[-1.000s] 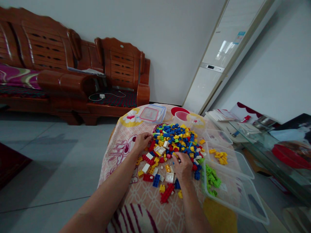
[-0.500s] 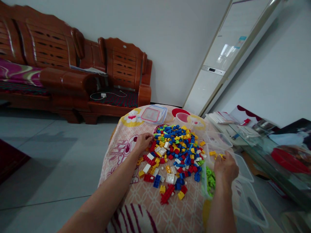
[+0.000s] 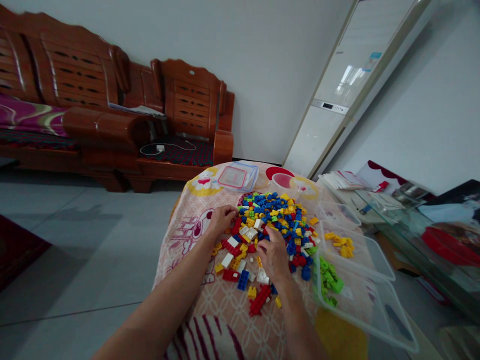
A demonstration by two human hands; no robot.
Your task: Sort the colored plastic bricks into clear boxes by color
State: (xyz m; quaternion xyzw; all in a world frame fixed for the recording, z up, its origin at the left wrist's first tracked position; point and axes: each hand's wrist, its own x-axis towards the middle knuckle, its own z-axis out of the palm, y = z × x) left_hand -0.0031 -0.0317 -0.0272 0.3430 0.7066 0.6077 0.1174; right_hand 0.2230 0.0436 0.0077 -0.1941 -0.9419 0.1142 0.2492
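A pile of mixed toy building bricks [image 3: 275, 212] in blue, yellow, red, white and green covers the middle of the cloth. At its left edge is my left hand [image 3: 222, 221], fingers bent together by red and yellow bricks; whatever they pinch is hidden. My right hand [image 3: 275, 255] reaches over the near part of the pile, thumb and forefinger apart, with no brick visible between them. To the right, yellow bricks [image 3: 342, 245] lie in one clear plastic box [image 3: 375, 252], and green bricks [image 3: 329, 280] lie in a nearer clear box [image 3: 397, 312].
Flat box lids [image 3: 238, 176] lie at the table's back on the patterned cloth [image 3: 180, 250]. Another clear container [image 3: 339, 214] stands behind the boxes. A glass shelf [image 3: 408, 235] with clutter borders the right side. A wooden sofa [image 3: 187, 100] stands beyond.
My right hand has moved left from the box of yellow bricks to the pile, and the yellow bricks now lie uncovered in that box. My left hand has hardly moved.
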